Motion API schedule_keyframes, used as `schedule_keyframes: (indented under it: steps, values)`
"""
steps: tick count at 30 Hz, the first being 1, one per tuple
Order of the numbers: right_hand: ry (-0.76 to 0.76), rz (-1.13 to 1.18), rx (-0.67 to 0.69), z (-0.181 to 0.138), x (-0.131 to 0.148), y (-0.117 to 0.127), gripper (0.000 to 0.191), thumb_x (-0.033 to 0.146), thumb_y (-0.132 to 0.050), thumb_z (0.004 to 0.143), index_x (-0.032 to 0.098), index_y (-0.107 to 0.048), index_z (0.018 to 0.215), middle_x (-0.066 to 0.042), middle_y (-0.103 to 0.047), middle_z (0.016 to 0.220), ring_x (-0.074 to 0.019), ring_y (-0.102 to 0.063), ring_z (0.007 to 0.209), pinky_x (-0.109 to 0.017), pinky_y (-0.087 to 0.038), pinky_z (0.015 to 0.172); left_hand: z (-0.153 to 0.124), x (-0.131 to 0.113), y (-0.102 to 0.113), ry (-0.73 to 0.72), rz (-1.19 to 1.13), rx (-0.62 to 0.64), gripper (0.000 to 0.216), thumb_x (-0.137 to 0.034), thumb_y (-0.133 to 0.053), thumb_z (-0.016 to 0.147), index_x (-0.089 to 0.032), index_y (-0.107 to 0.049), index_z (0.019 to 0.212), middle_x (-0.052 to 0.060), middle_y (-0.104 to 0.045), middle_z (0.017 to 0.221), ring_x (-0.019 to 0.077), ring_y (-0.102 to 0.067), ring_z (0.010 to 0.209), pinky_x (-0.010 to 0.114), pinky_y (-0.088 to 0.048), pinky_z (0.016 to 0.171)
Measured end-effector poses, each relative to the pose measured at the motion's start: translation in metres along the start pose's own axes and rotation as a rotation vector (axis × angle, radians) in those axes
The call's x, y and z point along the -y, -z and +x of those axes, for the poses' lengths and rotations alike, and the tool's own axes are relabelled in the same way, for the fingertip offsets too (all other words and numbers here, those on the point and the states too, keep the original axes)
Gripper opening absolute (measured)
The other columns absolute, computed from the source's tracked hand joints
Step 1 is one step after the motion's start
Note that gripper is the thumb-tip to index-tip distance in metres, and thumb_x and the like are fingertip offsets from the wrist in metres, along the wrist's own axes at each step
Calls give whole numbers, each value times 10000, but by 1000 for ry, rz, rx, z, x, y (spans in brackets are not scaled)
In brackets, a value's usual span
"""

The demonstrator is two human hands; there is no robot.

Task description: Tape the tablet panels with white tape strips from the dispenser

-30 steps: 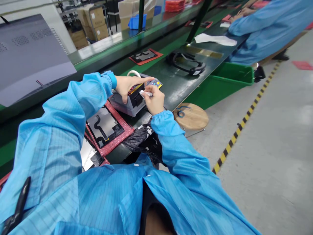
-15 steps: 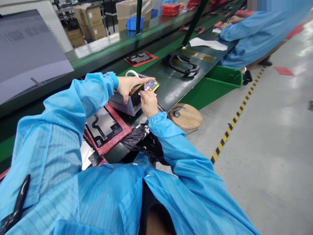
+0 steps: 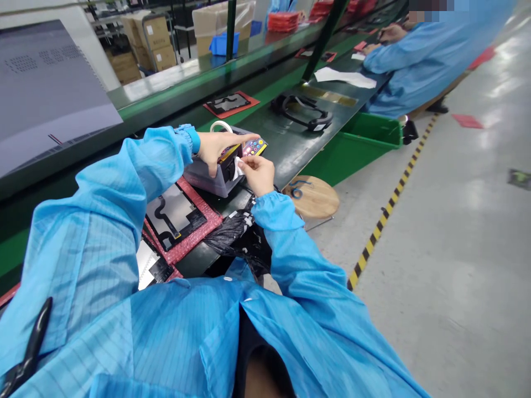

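White strip (image 3: pixel 238 169), probably light and limp though partly hidden, best taken by its edge, pinched in the right hand (image 3: pixel 260 174) at the grey machine's (image 3: pixel 204 179) front, near the splayed left hand (image 3: pixel 213 147).

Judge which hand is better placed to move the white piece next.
Likely the right hand: it pinches the white piece, while the left hand is spread over the machine.
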State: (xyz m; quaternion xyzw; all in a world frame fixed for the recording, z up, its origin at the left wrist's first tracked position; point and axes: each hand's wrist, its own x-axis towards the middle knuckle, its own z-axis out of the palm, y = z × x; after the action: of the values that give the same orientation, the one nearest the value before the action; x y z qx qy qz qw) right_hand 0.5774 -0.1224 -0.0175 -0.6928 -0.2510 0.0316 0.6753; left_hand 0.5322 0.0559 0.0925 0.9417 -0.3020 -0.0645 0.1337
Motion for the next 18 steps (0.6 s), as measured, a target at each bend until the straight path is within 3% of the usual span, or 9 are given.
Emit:
schedule_keyframes:
  steps: [4, 8, 10, 15, 16, 18]
  values:
    - [-29, 126, 48, -1, 5, 15, 166, 272, -763, 617, 180, -626, 635, 32, -618, 591, -100, -544, 555, -259, -491, 589, 2, -2, 1, -15, 3, 9, 1322, -429, -759, 445, -164, -128, 1576, 152, -538, 1442, 353, -458, 1362, 426, -356, 1128]
    - [-46, 186, 124, 10, 5, 32, 224, 283, -797, 619, 185, -614, 703, 23, -613, 618, -115, -562, 561, -278, -506, 588, 4, -3, 1, -15, 12, 13, 1341, -421, -777, 420, -151, -144, 1571, 160, -524, 1455, 354, -442, 1375, 426, -329, 1147]
    - [-9, 193, 41, 17, 2, 36, 262, 355, -796, 652, 180, -644, 775, -2, -647, 686, -141, -605, 625, -311, -528, 632, 4, -4, 0, -11, 19, 16, 1330, -417, -777, 429, -152, -147, 1570, 166, -493, 1482, 353, -427, 1386, 431, -319, 1153]
    - [181, -50, -478, 15, -8, 26, 312, 486, -610, 833, 178, -660, 843, -43, -678, 826, -175, -637, 791, -360, -549, 783, 5, -5, 0, -31, 37, 27, 1329, -402, -771, 442, -148, -126, 1575, 178, -460, 1506, 357, -433, 1382, 429, -332, 1144]
    - [229, -133, -497, 10, -11, 19, 302, 475, -593, 848, 181, -661, 829, -49, -676, 826, -180, -635, 803, -365, -546, 806, 5, -5, -1, -32, 41, 30, 1329, -405, -769, 446, -149, -120, 1577, 177, -464, 1503, 358, -440, 1377, 428, -335, 1142]
    - [340, -256, -407, -1, -15, 4, 270, 428, -577, 869, 188, -668, 786, -63, -671, 814, -189, -632, 812, -370, -537, 835, 5, -3, -1, -26, 40, 38, 1325, -416, -766, 454, -149, -117, 1578, 178, -470, 1497, 360, -455, 1364, 428, -345, 1135]
